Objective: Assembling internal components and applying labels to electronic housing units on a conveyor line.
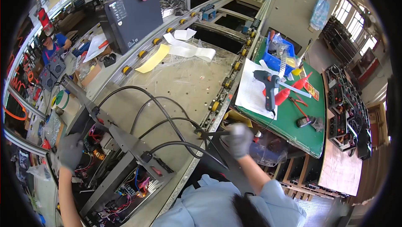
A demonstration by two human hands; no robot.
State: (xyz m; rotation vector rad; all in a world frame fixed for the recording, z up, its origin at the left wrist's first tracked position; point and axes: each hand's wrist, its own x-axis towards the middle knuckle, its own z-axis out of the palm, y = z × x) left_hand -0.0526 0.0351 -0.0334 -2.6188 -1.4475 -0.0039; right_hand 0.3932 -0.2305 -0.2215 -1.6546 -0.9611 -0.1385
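An open metal chassis packed with wires and boards lies at the lower left, a grey bar across it. Beside its left side is my left hand, grey-gloved; its fingers are too unclear to read. Thick black cables loop out of the chassis over the bench and toward the right. My right hand, also gloved and somewhat blurred, is closed at the bench's right edge. It grips a dark cable end, whose exact shape I cannot make out.
Paper strips lie on the worn bench plate. A black case stands at the back left. Right, a green table bears a glue gun, pliers and a blue bin. Another person is far left.
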